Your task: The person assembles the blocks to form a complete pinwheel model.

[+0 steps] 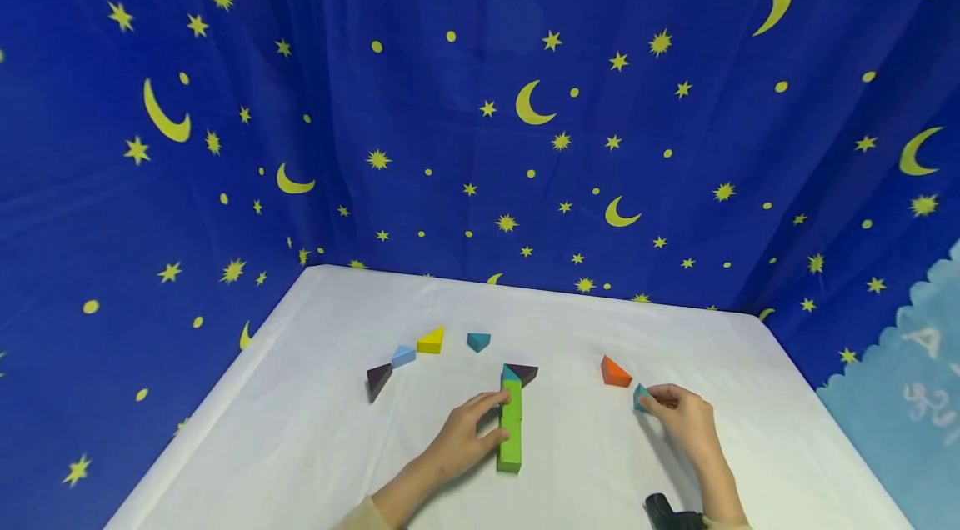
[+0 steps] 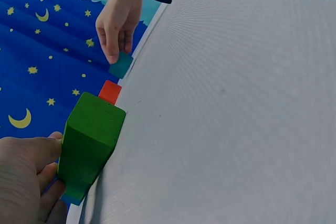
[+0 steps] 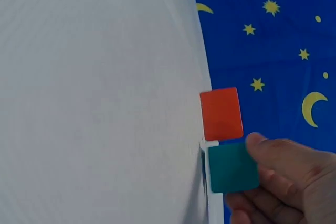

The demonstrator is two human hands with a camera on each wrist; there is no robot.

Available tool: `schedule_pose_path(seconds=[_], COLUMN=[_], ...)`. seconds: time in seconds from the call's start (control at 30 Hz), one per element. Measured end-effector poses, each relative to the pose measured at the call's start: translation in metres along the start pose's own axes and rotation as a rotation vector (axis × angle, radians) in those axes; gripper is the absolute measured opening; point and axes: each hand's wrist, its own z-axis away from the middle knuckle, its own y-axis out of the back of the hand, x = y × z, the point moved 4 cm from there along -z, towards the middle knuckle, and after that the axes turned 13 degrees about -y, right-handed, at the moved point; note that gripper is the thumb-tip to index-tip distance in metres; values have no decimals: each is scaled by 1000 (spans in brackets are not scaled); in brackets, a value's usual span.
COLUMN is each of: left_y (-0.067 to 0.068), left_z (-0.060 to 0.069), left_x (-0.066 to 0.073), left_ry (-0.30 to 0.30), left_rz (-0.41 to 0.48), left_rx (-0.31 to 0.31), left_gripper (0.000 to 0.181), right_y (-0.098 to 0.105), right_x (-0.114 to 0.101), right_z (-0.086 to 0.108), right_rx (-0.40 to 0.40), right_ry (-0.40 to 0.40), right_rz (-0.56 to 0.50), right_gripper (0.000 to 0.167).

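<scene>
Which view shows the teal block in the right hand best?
Right wrist: the teal block appears largest there, its square face mostly clear of the right hand. The head view shows it small, partly covered; the left wrist view, small, beyond a green block.

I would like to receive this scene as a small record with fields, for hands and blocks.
Left hand: touches green blocks
Right hand: pinches teal block
Nearest to pinched block: orange block
At green row's far end: blue block, dark triangle
Left group: yellow block, light-blue block, dark block
Surface: white table
Backdrop: blue cloth with yellow moons and stars
</scene>
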Motion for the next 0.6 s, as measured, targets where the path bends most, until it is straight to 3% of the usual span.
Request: schedule_pose_path(seconds=[0.17, 0.33, 0.43, 0.5, 0.6], left_y=[1, 1, 1, 1, 0], left_z=[0, 0, 0, -1, -1], left_x=[-1, -1, -2, -2, -2], left_ry=[3, -17, -16, -13, 8], left_rz=[8, -7, -13, -11, 3], left_rx=[0, 2, 10, 9, -1], left_gripper=[50, 50, 50, 50, 51], right_y=[7, -3, -8, -5, -9], right_x=[-6, -9, -31, -57, -80], right_z=[-4, -25, -27, -17, -14], right_rx=[93, 181, 187, 175, 119], right_ry=[36, 182, 244, 244, 247], right_rz=[-36, -79, -110, -139, -161], right_gripper=[30, 37, 34, 29, 25])
